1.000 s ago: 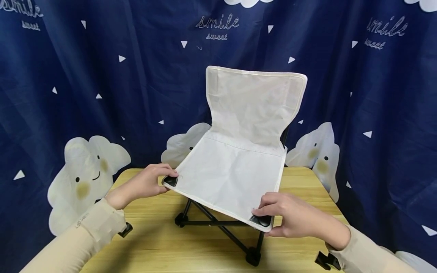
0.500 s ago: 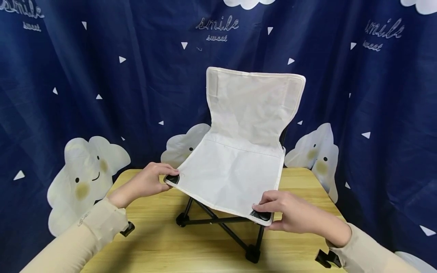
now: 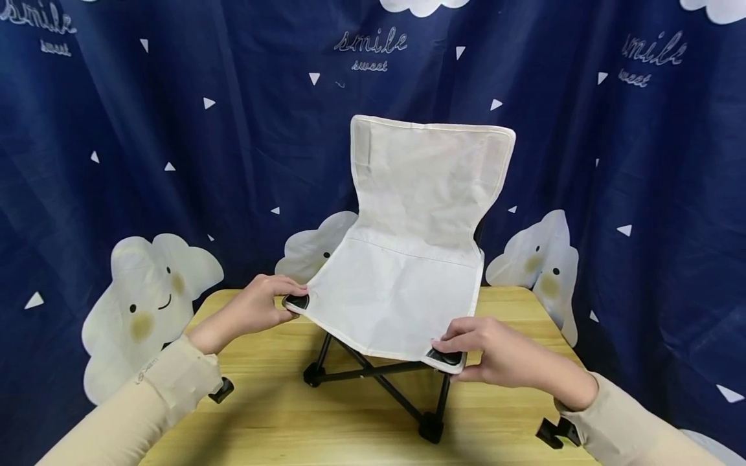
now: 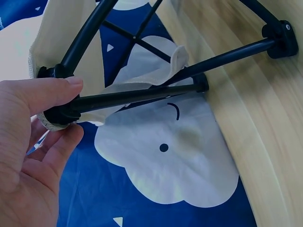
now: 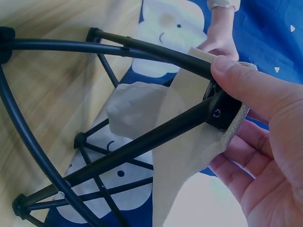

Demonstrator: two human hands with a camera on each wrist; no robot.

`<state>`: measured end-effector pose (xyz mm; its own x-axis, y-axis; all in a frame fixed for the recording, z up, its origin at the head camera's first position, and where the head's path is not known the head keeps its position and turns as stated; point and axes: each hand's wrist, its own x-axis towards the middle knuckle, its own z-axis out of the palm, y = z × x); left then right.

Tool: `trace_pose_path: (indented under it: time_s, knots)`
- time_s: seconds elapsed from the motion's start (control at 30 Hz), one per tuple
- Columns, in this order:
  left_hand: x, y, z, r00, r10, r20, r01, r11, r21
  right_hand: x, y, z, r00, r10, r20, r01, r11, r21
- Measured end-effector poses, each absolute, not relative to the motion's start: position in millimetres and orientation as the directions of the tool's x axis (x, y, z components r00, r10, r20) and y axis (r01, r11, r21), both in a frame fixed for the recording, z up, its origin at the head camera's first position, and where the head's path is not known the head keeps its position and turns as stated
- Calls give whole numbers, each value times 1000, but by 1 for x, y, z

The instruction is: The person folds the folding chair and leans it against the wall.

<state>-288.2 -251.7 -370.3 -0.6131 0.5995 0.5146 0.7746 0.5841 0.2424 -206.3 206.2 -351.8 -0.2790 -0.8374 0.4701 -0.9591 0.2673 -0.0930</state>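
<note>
A folding chair (image 3: 402,285) with a white fabric seat and backrest stands unfolded on its crossed black legs, facing me. My left hand (image 3: 263,304) grips the seat's front left corner, thumb below and fingers on top by the black corner patch. At the front right corner, my right hand (image 3: 486,353) pinches the fabric in the same way. Seen from beneath in the left wrist view, the thumb of the left hand (image 4: 35,137) lies against the black joint (image 4: 61,111). The right wrist view shows the right hand (image 5: 265,127) around its corner joint (image 5: 222,109).
The chair's black feet (image 3: 431,428) rest on a wooden table (image 3: 280,414) with rounded far corners. Behind it hangs a dark blue curtain (image 3: 245,129) printed with clouds and triangles. Black wrist mounts (image 3: 221,390) stick out below both sleeves.
Both front seat corners have come slightly inward, and the front edge sags more. The right corner has risen a little with my right hand. Both hands keep their hold.
</note>
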Motion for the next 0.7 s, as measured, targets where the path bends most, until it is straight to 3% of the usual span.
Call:
trace_pose_path:
  time_s: [0.3,0.7]
  knots:
    - [-287,-245,-367,-637,567,522,756,592,280,-214,209,-354,-246,-811,530,-969,200,-143]
    - [-287,-237,-361,-608,551,571,777,563,284,-224,211,-352,-189,-791,582,-982,146,-120]
